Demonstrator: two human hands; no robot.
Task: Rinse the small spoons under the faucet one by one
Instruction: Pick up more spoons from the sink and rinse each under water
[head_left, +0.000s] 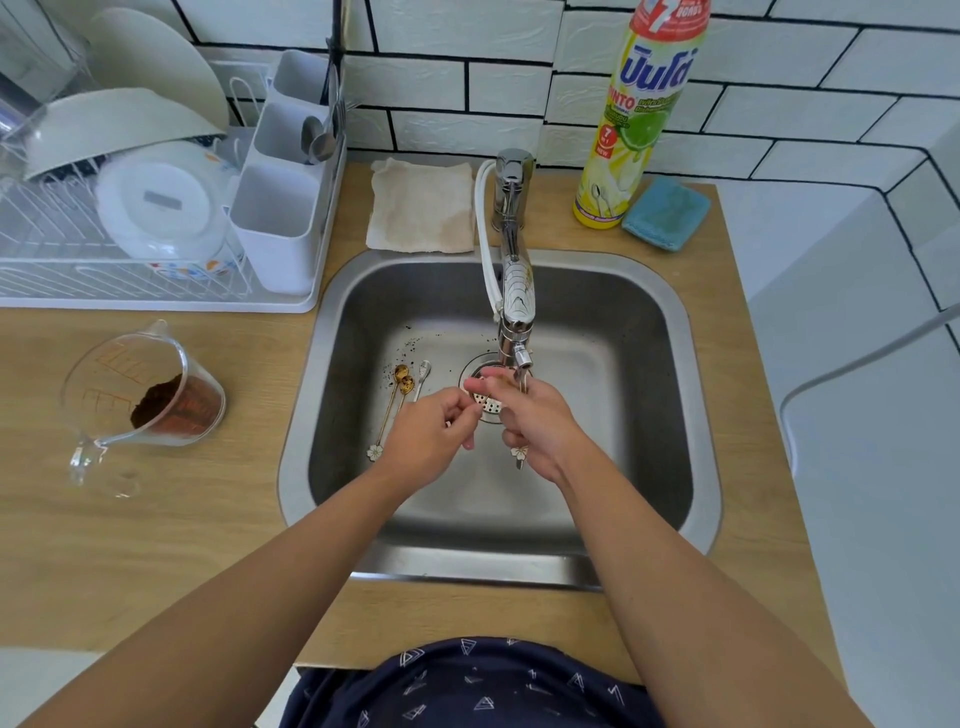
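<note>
Fingers of the right hand grip a small spoon under the faucet; left hand loosely curled beside it.

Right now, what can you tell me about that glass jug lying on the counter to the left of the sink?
The measuring jug is clear glass, tipped on its side on the wooden counter, apart from the sink. Its spout points away toward the dish rack and its handle points toward the person. Faint raised measuring marks show on its wall. Reddish-brown powder, maybe ground coffee, is heaped against its base end. No hand touches it.
</note>
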